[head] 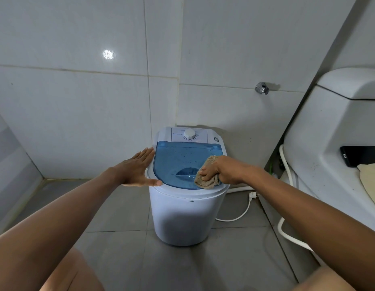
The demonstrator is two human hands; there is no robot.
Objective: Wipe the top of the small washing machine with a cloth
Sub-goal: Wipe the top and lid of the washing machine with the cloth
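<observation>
A small white washing machine [182, 215] stands on the grey floor against the tiled wall. Its top has a clear blue lid [178, 160] and a white dial [189, 134] at the back. My right hand [222, 171] grips a bunched tan cloth [205, 181] and presses it on the lid's front right part. My left hand [138, 169] lies flat and open against the machine's left rim, fingers pointing to the wall, thumb along the front edge.
A white toilet tank [333, 122] stands close on the right, with a black phone [360, 155] and a beige cloth [371, 181] on it. A white power cord with plug [252, 195] and a white hose [287, 171] lie on the floor at right. A chrome tap [262, 88] juts from the wall.
</observation>
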